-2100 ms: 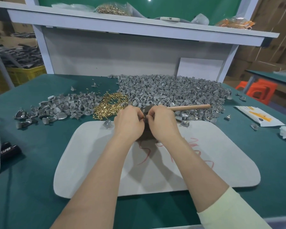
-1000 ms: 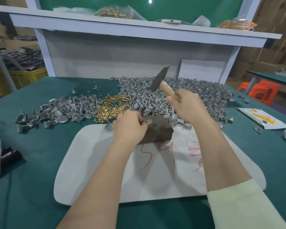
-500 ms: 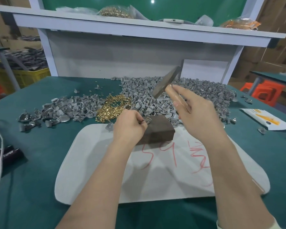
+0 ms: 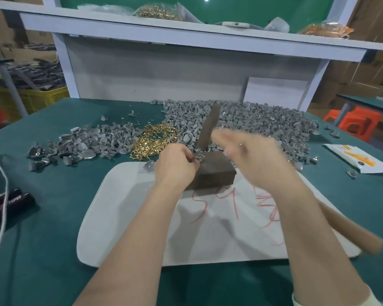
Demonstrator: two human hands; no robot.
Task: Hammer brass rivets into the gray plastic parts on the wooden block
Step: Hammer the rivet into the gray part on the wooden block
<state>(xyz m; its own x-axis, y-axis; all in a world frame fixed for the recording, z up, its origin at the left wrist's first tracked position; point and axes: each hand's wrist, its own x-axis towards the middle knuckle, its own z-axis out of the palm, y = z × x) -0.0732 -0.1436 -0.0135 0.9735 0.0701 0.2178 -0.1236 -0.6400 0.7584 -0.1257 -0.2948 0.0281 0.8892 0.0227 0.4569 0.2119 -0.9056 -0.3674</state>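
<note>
Gray plastic part (image 4: 197, 156) pinched in the left hand (image 4: 175, 167) at the far left corner of the wooden block (image 4: 215, 173) on the white mat (image 4: 131, 217). Grips the hammer (image 4: 209, 127) in the blurred right hand (image 4: 252, 160) — head tipped down close to that part, hands apart. Brass rivets (image 4: 153, 140) heaped just beyond.

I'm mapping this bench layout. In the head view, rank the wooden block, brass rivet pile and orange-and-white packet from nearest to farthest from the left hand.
1. Wooden block: against the left hand, on its right.
2. Brass rivet pile: just beyond the hand, slightly left.
3. Orange-and-white packet: far off to the right.
</note>
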